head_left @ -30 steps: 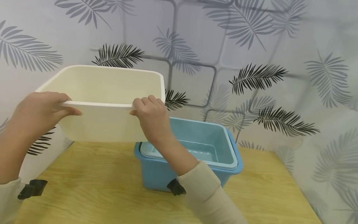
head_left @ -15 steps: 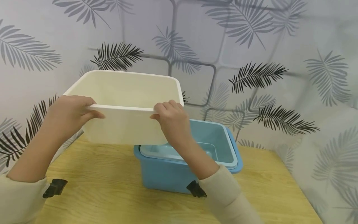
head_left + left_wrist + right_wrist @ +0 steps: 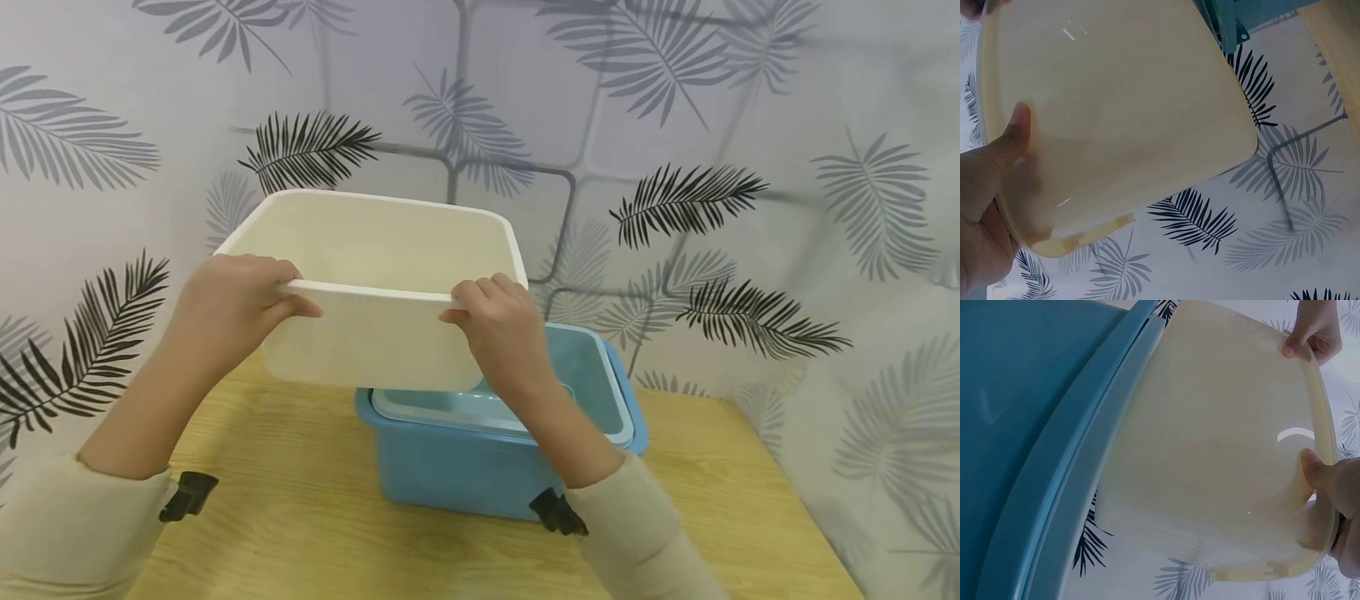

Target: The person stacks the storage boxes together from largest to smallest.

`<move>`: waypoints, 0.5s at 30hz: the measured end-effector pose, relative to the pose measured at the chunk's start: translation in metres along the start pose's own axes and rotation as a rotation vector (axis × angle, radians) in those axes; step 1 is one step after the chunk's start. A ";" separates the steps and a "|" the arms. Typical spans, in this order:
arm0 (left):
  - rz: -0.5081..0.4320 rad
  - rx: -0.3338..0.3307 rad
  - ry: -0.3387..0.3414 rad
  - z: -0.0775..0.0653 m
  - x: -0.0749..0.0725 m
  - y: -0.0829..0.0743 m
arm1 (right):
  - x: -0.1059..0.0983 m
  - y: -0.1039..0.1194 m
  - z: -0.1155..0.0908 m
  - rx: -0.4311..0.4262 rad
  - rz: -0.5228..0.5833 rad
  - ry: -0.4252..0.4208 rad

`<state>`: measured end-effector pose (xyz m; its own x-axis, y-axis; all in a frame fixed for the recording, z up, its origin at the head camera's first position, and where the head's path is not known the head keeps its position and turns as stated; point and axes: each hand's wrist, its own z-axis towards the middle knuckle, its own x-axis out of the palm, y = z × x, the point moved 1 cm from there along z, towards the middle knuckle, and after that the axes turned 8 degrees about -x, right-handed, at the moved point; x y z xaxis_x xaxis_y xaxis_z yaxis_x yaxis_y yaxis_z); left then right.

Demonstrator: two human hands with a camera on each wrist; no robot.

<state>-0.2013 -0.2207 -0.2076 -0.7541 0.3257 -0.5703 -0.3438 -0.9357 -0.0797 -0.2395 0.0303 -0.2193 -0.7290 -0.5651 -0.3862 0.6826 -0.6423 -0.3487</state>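
Both hands hold a cream-white plastic bin (image 3: 375, 346) in the air by its near rim. My left hand (image 3: 236, 304) grips the rim's left end, thumb on the outer wall, as the left wrist view also shows. Toward the right end, my right hand (image 3: 502, 333) pinches the same rim, fingers over the edge and thumb (image 3: 1314, 467) outside. Below and behind the raised bin stands a blue bin (image 3: 450, 467) on the table, with a light-blue bin (image 3: 585, 367) nested inside it. The cream bin overlaps their left part in the head view. Its inner floor is hidden.
The wood-grain table (image 3: 300, 517) extends to the left, front and right of the blue bins. Behind it rises a wall covering (image 3: 510, 75) with a leaf pattern. A black strap piece (image 3: 558, 511) sits near each sleeve cuff.
Both hands have carried the cream-white bin to the right and slightly down, so it covers more of the blue bins' left part. The blue bins have stayed in place.
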 end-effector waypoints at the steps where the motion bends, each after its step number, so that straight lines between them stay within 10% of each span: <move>1: 0.000 -0.005 0.005 0.001 0.001 -0.002 | -0.001 -0.001 -0.001 0.003 0.004 0.000; 15: -0.041 -0.026 0.042 0.015 0.008 -0.032 | -0.021 -0.024 -0.011 0.053 0.062 0.038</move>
<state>-0.2047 -0.1858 -0.1974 -0.7156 0.3585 -0.5995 -0.3589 -0.9250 -0.1247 -0.2394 0.0632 -0.2122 -0.6820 -0.5853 -0.4385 0.7223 -0.6333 -0.2780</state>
